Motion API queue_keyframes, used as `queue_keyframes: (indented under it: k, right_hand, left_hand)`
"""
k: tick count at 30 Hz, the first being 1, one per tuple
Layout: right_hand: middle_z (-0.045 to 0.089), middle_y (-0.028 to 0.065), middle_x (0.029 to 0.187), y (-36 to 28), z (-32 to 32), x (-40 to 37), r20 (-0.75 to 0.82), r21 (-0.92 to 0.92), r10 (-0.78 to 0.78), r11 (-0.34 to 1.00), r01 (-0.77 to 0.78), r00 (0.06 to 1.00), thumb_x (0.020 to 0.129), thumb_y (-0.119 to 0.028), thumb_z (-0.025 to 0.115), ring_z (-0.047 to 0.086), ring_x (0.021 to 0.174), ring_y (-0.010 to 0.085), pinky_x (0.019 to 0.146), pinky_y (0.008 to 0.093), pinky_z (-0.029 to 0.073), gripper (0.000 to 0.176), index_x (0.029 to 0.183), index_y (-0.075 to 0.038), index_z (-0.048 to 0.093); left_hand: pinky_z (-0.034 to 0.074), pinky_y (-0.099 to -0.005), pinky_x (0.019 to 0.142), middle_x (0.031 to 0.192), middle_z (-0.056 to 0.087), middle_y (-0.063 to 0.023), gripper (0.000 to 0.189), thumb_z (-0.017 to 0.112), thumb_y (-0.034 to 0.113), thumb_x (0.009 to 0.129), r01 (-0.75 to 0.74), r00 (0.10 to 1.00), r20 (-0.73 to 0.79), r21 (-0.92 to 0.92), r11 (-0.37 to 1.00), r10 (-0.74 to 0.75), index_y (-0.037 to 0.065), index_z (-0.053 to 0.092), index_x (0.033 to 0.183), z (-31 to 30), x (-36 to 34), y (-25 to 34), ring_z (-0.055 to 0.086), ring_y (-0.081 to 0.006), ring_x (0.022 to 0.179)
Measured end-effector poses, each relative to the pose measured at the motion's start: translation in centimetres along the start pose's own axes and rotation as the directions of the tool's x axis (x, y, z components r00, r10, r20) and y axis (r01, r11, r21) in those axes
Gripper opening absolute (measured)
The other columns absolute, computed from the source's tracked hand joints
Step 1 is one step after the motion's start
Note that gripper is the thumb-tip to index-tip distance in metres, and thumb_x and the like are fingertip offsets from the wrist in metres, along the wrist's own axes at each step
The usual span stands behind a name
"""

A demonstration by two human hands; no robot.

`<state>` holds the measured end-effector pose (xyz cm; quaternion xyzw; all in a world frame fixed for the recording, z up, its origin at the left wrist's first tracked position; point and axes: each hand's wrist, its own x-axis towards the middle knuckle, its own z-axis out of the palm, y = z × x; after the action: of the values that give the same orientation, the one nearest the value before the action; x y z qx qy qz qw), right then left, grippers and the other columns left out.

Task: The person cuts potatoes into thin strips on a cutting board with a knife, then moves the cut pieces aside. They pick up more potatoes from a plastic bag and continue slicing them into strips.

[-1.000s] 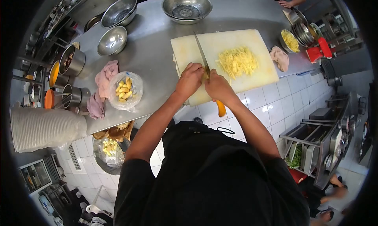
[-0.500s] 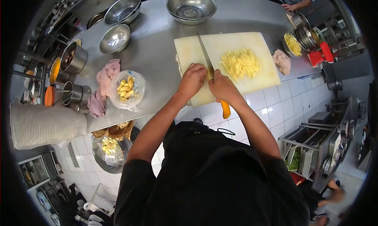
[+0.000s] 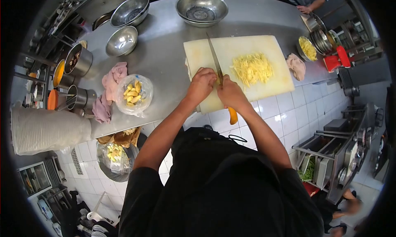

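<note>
My right hand point(image 3: 232, 92) is closed around the orange handle of a long kitchen knife point(image 3: 214, 55), whose blade points away from me over the white cutting board point(image 3: 208, 103). Beside the blade, my left hand point(image 3: 201, 85) has its fingers curled on a small yellow piece, apparently ginger, mostly hidden by the fingers. To the right on the board lies a heap of thin yellow shreds point(image 3: 253, 68). Left of my hands stands a plastic-lined bowl point(image 3: 147, 97) holding several peeled, ginger-like pieces point(image 3: 133, 93).
Steel bowls point(image 3: 202, 8) stand at the back of the steel table. Pink cloths point(image 3: 114, 78) and pots point(image 3: 82, 59) are at the left; a bowl of yellow shreds point(image 3: 307, 47) is at the right. Another person's hand point(image 3: 304, 9) rests at the far right. A lined bin point(image 3: 123, 171) stands below the table edge.
My right hand and the knife handle have shifted slightly left, towards my left hand. The heap of shreds looks the same.
</note>
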<state>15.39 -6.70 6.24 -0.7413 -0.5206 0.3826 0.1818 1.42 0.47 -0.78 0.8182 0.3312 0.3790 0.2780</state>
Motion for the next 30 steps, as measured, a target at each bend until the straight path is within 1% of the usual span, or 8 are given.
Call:
queue_keyframes:
  k: [3,9,12,15,18,24,27,30]
  right_hand:
    - [0.068,0.0298,0.078,-3.0,-2.5,-2.3,0.076,0.004,0.077,0.997,-0.077,0.994,0.099,-0.014,0.048,0.069,0.052,0.0357,0.051,0.0454,0.058,0.028,0.112,0.01,0.046]
    - [0.068,0.0298,0.079,-1.3,-0.1,-0.5,-0.011,-0.042,-0.001,0.999,0.001,1.0,0.099,-0.015,0.049,0.07,0.054,0.0345,0.052,0.045,0.058,0.031,0.115,0.012,0.046]
    - [0.068,0.0298,0.079,-2.7,-2.3,-2.0,0.072,-0.01,0.05,0.999,-0.05,0.996,0.099,-0.014,0.049,0.07,0.054,0.0346,0.053,0.0455,0.059,0.032,0.116,0.012,0.046]
    - [0.068,0.0289,0.078,-4.0,-2.3,-3.2,0.082,-0.019,0.092,0.996,-0.091,0.992,0.099,-0.014,0.049,0.069,0.053,0.0343,0.053,0.045,0.058,0.031,0.116,0.012,0.046]
    - [0.068,0.0281,0.078,-0.7,0.7,-0.8,-0.051,-0.123,-0.074,0.99,0.067,0.996,0.099,-0.014,0.048,0.069,0.053,0.0342,0.052,0.0445,0.058,0.031,0.116,0.011,0.046]
    - [0.068,0.0284,0.078,-4.0,-2.5,-2.8,0.085,-0.039,0.101,0.994,-0.098,0.991,0.099,-0.014,0.049,0.069,0.054,0.035,0.053,0.0447,0.058,0.029,0.114,0.011,0.046]
    - [0.07,0.0321,0.084,-0.7,0.9,-0.2,-0.088,-0.142,-0.081,0.988,0.068,0.993,0.098,-0.014,0.049,0.07,0.056,0.0399,0.059,0.0462,0.06,0.026,0.11,0.01,0.048]
    - [0.07,0.0314,0.081,-1.4,-0.8,-0.7,0.02,-0.027,0.007,1.0,-0.007,1.0,0.099,-0.015,0.049,0.07,0.056,0.0401,0.059,0.0462,0.06,0.027,0.109,0.009,0.048]
  left_hand:
    - [0.055,-0.0394,0.088,0.104,0.072,-0.0106,0.013,0.073,-0.003,0.084,0.004,1.0,-0.008,0.012,1.0,-0.004,0.001,0.076,0.096,0.2,0.0,-0.1,0.065,-0.0316,0.098]
    - [0.055,-0.0397,0.088,0.103,0.071,-0.011,0.012,0.073,-0.002,0.084,0.003,1.0,-0.002,0.027,1.0,-0.003,0.0,0.076,0.096,0.2,0.0,-0.2,0.065,-0.032,0.098]
    - [0.055,-0.0397,0.088,0.102,0.071,-0.0111,0.011,0.073,-0.001,0.084,0.017,1.0,-0.003,0.011,1.0,-0.017,0.0,0.076,0.095,0.2,0.1,-0.1,0.065,-0.0319,0.098]
    - [0.055,-0.0395,0.088,0.102,0.071,-0.011,0.011,0.073,-0.001,0.084,0.017,1.0,-0.025,0.004,1.0,-0.016,-0.001,0.076,0.094,0.3,0.1,-0.1,0.065,-0.0318,0.098]
    - [0.055,-0.0391,0.088,0.101,0.071,-0.0108,0.012,0.073,-0.002,0.083,0.003,0.999,-0.045,-0.003,1.0,-0.003,0.0,0.077,0.094,0.3,0.1,-0.2,0.065,-0.0316,0.098]
    - [0.055,-0.039,0.088,0.102,0.071,-0.0109,0.012,0.072,-0.003,0.084,0.002,1.0,-0.028,-0.004,1.0,-0.002,-0.001,0.077,0.095,0.4,-0.1,-0.4,0.064,-0.032,0.098]
    - [0.055,-0.0391,0.087,0.102,0.071,-0.0108,0.012,0.072,-0.004,0.083,0.003,0.999,-0.032,-0.009,1.0,-0.003,0.0,0.077,0.094,0.6,-0.1,-0.7,0.064,-0.0319,0.098]
    - [0.055,-0.039,0.088,0.102,0.071,-0.0103,0.011,0.073,-0.003,0.083,-0.009,0.999,-0.05,-0.003,1.0,0.009,0.0,0.077,0.093,0.6,-0.1,-0.6,0.064,-0.0314,0.098]
